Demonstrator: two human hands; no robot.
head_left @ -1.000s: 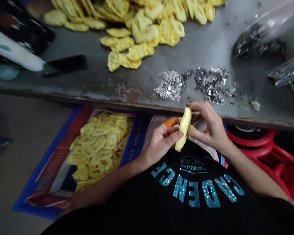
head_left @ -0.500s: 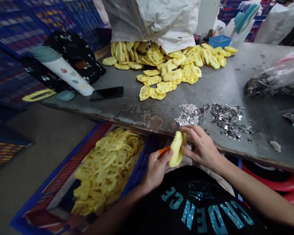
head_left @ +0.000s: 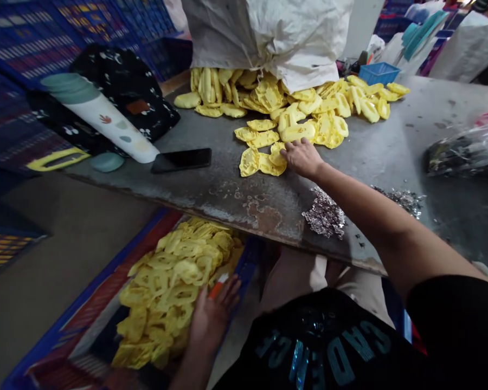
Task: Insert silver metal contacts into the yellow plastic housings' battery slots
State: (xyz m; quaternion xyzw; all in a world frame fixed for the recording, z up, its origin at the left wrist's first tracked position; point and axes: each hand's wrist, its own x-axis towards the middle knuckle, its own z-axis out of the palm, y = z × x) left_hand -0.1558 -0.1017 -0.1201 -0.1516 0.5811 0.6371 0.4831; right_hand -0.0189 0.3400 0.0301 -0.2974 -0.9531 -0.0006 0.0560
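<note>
My right hand [head_left: 303, 157] reaches across the grey metal table [head_left: 223, 200], its fingertips on a yellow moulded piece [head_left: 275, 158]. More pieces [head_left: 325, 111] lie heaped beneath a white woven sack [head_left: 264, 35]. My left hand [head_left: 211, 319] is low over a crate of yellow pieces [head_left: 162, 287], gripping a small orange-handled tool [head_left: 218, 285]. Its blade is hidden. A heap of silver scraps [head_left: 323, 213] lies just behind my right forearm.
A black phone [head_left: 181, 160] and a white patterned bottle [head_left: 101, 119] lie at the table's left, beside black patterned cloth [head_left: 122, 92]. A small blue basket [head_left: 377, 73] stands behind the heap. A plastic bag [head_left: 467, 151] lies at the right.
My hands have parted. The yellow piece they held is no longer between them. My right hand has moved forward to the table's pile, and my left hand has dropped over the crate. The view has tilted upward.
</note>
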